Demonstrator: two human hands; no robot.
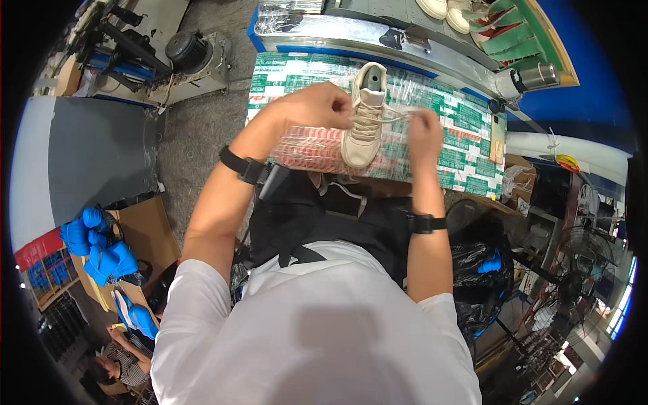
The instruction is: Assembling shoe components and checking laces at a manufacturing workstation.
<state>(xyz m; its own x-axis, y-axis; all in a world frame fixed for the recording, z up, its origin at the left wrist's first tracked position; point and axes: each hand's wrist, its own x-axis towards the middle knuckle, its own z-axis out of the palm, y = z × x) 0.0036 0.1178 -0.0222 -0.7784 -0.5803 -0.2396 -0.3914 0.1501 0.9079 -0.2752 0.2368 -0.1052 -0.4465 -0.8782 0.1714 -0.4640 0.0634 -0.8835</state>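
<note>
A cream lace-up sneaker (363,145) lies on the tape-covered worktop (459,152), its toe toward me and its heel away. My left hand (320,106) is closed at the shoe's left side, fingers curled in by the lacing; what they pinch is hidden. On the right, my right hand (424,131) is slightly blurred and pinches a pale shoelace (397,116) that runs from the upper eyelets. The lace is stretched out sideways from the shoe. Criss-crossed rows close the front of the shoe below the tongue.
Beyond the worktop runs a conveyor with a metal rail (337,30). More pale shoes (445,10) and a green rack (509,30) are at the far right. A motor (189,50) stands far left. Cardboard boxes with blue-wrapped items (111,260) and another person (121,364) are at left; a fan (574,277) at right.
</note>
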